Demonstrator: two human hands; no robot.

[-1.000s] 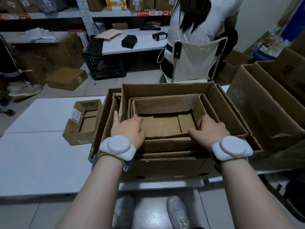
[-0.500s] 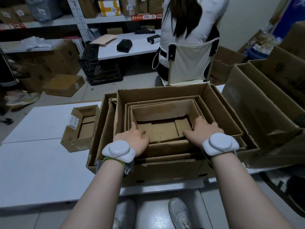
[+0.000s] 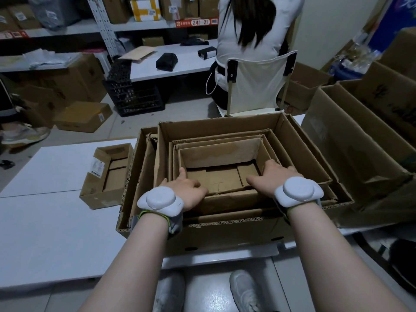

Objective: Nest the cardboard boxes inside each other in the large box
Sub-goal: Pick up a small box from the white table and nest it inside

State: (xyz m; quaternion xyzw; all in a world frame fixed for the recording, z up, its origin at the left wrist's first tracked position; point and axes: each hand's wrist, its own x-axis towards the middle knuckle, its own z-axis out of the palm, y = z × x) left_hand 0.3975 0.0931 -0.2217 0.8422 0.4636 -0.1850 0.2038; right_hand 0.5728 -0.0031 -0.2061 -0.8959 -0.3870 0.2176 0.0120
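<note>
Box at centre, lower than before.

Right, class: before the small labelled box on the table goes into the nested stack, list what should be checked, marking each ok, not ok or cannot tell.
1. The innermost box is empty: ok.
2. Both hands free: not ok; the left hand and right hand rest on its near rim.
3. The small box sits open side up beside the large box: ok.
4. The small box is empty: ok.
5. The small box fits inside the innermost box: cannot tell.
</note>
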